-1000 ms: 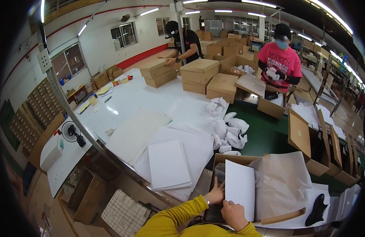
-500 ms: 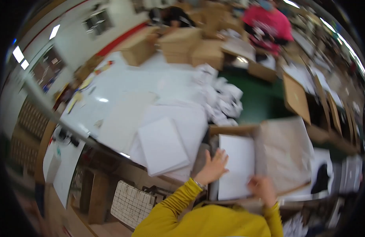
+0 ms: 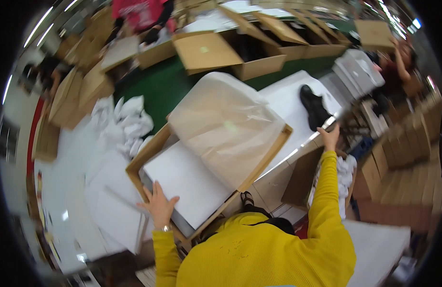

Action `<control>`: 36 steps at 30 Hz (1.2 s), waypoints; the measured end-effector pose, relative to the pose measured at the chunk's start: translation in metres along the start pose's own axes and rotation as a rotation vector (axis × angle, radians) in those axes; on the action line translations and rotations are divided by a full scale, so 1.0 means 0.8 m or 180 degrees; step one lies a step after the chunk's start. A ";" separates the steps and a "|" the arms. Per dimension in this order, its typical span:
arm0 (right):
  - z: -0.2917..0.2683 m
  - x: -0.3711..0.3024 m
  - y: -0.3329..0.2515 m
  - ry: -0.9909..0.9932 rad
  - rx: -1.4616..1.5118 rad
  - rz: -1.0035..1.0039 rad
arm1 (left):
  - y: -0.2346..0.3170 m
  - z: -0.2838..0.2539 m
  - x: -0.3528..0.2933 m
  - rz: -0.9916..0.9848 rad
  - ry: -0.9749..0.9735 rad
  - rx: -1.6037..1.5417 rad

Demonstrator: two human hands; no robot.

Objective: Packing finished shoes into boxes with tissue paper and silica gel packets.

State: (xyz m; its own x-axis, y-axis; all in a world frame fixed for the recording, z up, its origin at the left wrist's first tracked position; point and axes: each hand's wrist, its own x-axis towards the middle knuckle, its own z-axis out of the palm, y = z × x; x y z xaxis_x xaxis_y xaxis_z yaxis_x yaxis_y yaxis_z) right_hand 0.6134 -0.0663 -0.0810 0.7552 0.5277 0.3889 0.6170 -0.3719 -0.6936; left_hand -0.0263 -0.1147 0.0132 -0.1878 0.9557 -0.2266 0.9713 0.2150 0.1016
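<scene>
My left hand (image 3: 159, 204), fingers spread, lies at the near left edge of a white sheet stack (image 3: 190, 184) inside an open cardboard box (image 3: 149, 153). Translucent wrapping paper (image 3: 223, 122) is folded back over the box's far right side. My right arm stretches far right. The right hand (image 3: 330, 137) has thumb and fingers apart at the table's edge, just by the near end of a black shoe (image 3: 314, 105). Whether it touches the shoe is unclear from the blur. The shoe lies on a white surface (image 3: 288, 98).
Crumpled white paper (image 3: 127, 119) and stacked white sheets (image 3: 118, 215) lie left. Open cardboard boxes (image 3: 206, 50) line the green surface (image 3: 149, 83) beyond. White trays (image 3: 357, 71) stand far right; below my right arm is a carton (image 3: 302, 177) of crumpled paper. Other people work nearby.
The view has swung right. My right hand has left the box and reached out toward the black shoe. My left hand has stayed by the box's left side.
</scene>
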 end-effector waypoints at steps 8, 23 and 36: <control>0.062 0.095 -0.024 0.0380 0.0393 0.1160 | 0.006 -0.001 -0.004 -0.0244 0.0035 0.0381; -0.139 -0.187 -0.353 -0.1893 0.3427 0.0369 | -0.013 0.007 -0.038 0.1792 0.0019 0.0748; -0.035 -0.445 -0.393 -0.3216 -0.1377 -0.3654 | -0.161 -0.057 0.159 0.1367 0.2243 -0.1133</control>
State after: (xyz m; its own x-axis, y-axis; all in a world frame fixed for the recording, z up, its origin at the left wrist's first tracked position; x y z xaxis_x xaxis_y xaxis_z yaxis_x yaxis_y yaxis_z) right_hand 0.1572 -0.1589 0.0156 -0.4790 0.8714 -0.1060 0.8777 0.4773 -0.0419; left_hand -0.1821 -0.0117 0.0153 0.0216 0.8445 0.5352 0.8978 -0.2519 0.3612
